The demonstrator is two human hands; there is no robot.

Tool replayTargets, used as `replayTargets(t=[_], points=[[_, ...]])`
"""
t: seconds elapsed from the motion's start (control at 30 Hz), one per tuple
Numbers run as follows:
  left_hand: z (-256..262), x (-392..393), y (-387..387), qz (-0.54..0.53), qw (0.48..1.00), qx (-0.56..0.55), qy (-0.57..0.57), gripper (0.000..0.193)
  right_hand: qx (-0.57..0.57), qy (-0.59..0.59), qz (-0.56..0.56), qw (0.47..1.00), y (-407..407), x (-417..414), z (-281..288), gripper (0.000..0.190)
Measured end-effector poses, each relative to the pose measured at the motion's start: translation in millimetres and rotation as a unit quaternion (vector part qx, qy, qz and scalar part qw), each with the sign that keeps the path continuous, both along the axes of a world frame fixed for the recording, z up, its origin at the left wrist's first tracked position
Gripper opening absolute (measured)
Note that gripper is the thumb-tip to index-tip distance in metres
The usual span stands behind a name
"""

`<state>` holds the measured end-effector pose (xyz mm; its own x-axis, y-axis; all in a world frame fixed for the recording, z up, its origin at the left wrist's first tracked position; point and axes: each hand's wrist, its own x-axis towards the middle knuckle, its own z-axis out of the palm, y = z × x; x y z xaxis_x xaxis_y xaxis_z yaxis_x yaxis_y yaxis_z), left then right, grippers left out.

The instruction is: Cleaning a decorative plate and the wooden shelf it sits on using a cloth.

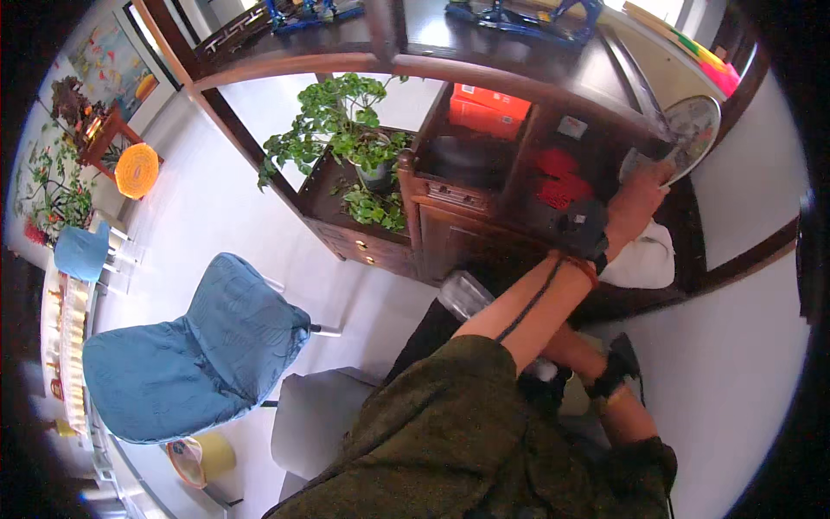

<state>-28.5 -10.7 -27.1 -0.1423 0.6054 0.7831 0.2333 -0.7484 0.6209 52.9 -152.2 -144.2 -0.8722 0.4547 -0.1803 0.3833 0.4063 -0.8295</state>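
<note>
My left hand reaches to the right end of a dark wooden shelf unit. Its fingers close on the lower edge of a round, pale-rimmed patterned plate, part of which is hidden by a shelf post. Under that wrist lies a white cloth or bag. My right hand is lower, largely covered by my left forearm, so its fingers and any grip are hidden. A clear plastic container shows beyond the left forearm; what supports it cannot be seen.
Red boxes and red items sit in the shelf compartments. A leafy potted plant stands on the lower left section. Blue figurines occupy the top. A blue-covered chair and a yellow bin are to my left.
</note>
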Motion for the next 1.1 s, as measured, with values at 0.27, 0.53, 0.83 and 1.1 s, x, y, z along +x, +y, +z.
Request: replayTargets(t=[0.27,0.53,0.83,1.1], points=[[-15,-43,-12,-0.037,0.992,-0.106,0.052,0.04,-0.4,-0.096,-0.012,0.911,-25,-189,-25,0.036],[-30,-98,-17,0.026,0.991,-0.119,0.054,0.037,-0.509,0.024,-0.081,0.857,-42,-251,-77,0.029],[-57,-123,-13,0.078,0.986,-0.137,0.061,0.033,-0.502,0.155,-0.223,0.821,4,-291,-121,0.033],[-52,-101,-3,0.08,0.985,-0.129,0.076,0.031,-0.544,0.092,-0.148,0.821,-29,-227,-107,0.028]])
